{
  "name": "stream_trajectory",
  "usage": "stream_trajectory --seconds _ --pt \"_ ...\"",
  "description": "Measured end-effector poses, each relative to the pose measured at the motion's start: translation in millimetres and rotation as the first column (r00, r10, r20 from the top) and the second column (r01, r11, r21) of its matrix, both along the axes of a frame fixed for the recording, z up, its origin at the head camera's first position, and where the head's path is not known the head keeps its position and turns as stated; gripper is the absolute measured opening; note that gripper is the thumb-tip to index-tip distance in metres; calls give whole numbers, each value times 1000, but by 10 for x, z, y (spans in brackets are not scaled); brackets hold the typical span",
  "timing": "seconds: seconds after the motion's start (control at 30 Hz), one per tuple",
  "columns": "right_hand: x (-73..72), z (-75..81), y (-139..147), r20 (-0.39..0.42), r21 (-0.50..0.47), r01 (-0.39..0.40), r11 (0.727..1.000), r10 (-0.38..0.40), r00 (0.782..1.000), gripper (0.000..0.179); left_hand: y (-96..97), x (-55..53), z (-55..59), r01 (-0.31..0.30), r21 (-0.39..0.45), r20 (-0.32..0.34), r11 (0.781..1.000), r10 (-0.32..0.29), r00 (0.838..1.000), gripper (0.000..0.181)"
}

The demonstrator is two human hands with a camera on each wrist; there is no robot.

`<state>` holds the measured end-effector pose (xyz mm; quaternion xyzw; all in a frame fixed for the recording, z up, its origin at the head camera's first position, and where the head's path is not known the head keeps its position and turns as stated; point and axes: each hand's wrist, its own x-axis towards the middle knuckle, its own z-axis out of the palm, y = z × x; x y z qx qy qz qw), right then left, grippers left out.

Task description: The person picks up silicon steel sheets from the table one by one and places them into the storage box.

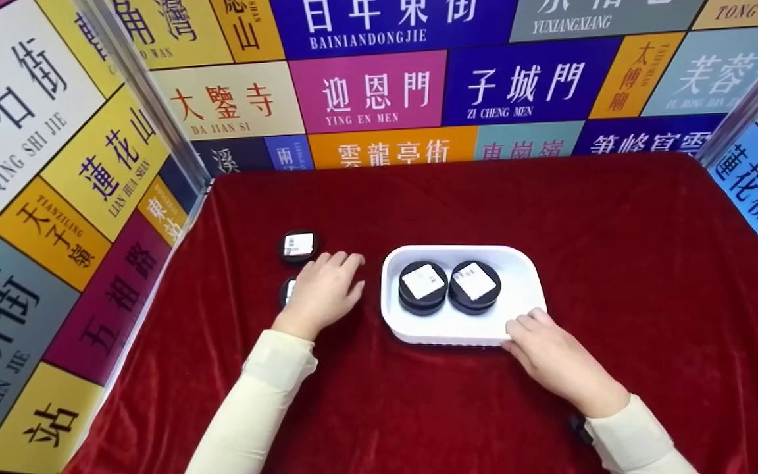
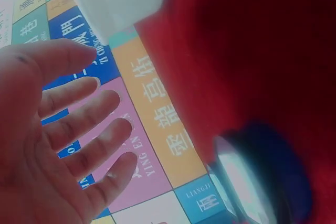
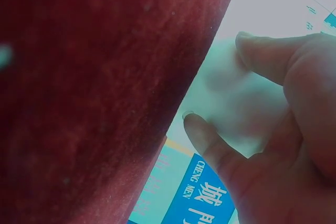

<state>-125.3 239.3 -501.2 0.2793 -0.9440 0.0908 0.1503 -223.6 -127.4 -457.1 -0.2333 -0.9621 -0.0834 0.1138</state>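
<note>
Left hand [image 1: 326, 289]: fingers apart; imo grab the disc [image 1: 285, 293] beside it edge-on
Right hand [image 1: 553, 352]: pinching tray [image 1: 520, 286]; just brace it

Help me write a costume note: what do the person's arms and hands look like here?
Both arms wear pale cream long sleeves, the left sleeve and right sleeve each ending in a broad cuff. The left hand and right hand are ungloved, with no rings visible. A small dark object shows at the right cuff; I can't tell what.
</note>
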Motion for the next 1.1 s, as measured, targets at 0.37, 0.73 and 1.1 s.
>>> stream_trajectory --seconds 0.37,0.73,1.1 --pt "1 3 4 -19 -1 -9 1000 9 1000 28 -168 19 -56 -20 -20 -2 1000 20 1000 30" --pt "4 2 -2 -12 -4 -11 1000 11 1000 26 -354 26 -110 -85 -53 68 995 88 994 31" --pt "8 14 -10 13 -1 5 1000 -5 1000 26 -549 41 -218 -150 -64 113 987 156 981 32"
